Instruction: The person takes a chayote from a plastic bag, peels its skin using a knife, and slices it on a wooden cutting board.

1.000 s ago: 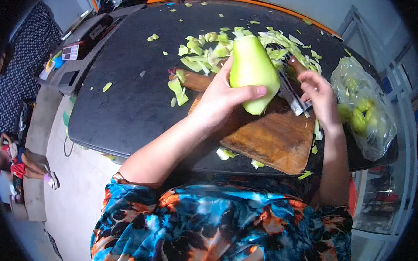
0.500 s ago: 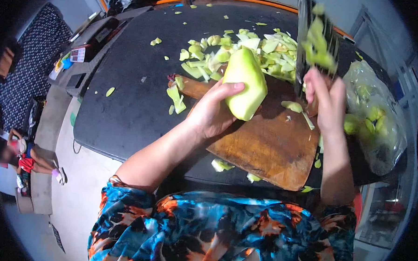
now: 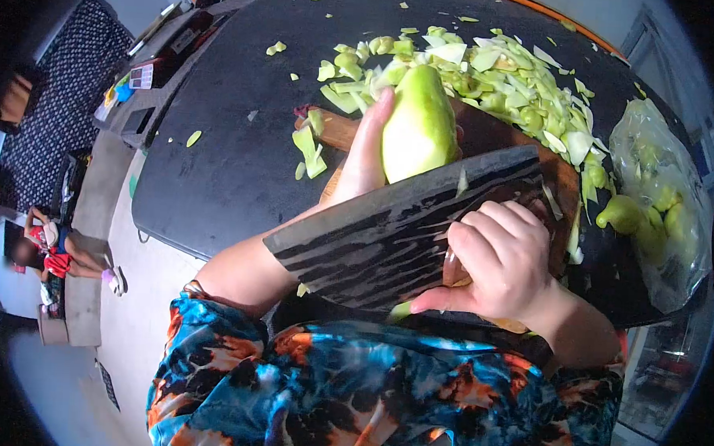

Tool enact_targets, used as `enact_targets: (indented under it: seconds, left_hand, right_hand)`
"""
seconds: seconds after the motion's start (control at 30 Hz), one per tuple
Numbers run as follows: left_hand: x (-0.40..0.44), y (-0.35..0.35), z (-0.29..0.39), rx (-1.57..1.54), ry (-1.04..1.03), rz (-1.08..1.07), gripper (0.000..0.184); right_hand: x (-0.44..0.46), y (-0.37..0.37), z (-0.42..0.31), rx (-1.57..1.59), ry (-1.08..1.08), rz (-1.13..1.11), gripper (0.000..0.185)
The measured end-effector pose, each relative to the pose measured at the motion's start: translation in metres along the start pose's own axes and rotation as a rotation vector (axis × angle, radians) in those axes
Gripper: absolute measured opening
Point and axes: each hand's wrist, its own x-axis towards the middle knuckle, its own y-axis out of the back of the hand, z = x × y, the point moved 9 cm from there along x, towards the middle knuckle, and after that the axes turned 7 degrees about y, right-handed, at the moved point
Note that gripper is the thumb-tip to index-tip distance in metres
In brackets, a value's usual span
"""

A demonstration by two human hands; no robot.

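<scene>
My left hand (image 3: 365, 155) is closed around a pale green, peeled, pear-shaped fruit (image 3: 421, 118), tilted upright over the cutting board. My right hand (image 3: 499, 261) grips a wide cleaver (image 3: 389, 224) by its wooden handle. The dark, streaked blade lies slantwise in front of the fruit's lower end and over my left forearm; whether it touches the fruit I cannot tell. Under both hands is a wooden cutting board (image 3: 562, 180), mostly hidden by the blade. A green scrap (image 3: 401, 311) is by my right thumb.
Pale green peelings (image 3: 507, 78) are heaped behind the board on the black table (image 3: 219, 97). A clear plastic bag (image 3: 682, 269) with several yellow-green fruits stands at the right. On the far left, a person (image 3: 57, 250) in red is by a grey ledge (image 3: 79, 290).
My right hand has brought the cleaver down and toward me from its raised place at the upper right. Peelings blurred near the raised blade are gone from there. My left hand keeps the fruit.
</scene>
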Motion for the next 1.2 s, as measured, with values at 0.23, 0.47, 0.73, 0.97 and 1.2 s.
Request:
enact_targets:
  seconds: [0.23, 0.47, 0.73, 0.97, 1.2]
  left_hand:
    - [0.002, -0.003, -0.012, -0.096, 0.126, -0.095, 0.057]
    - [0.002, -0.006, -0.019, -0.234, 0.221, -0.216, 0.064]
    - [-0.007, -0.002, -0.010, -0.061, 0.002, 0.167, 0.059]
    - [-0.001, 0.000, -0.004, 0.000, 0.080, 0.073, 0.059]
    - [-0.008, -0.003, -0.022, -0.119, 0.263, -0.008, 0.059]
  right_hand:
    - [-0.003, -0.003, 0.007, -0.027, -0.048, -0.016, 0.053]
    - [-0.014, -0.004, 0.043, -0.064, -0.233, -0.026, 0.060]
    - [-0.017, 0.016, 0.060, -0.078, -0.338, 0.029, 0.056]
    - [-0.004, 0.003, 0.021, -0.078, -0.143, -0.052, 0.058]
    - [-0.007, 0.009, 0.034, -0.055, -0.179, -0.024, 0.057]
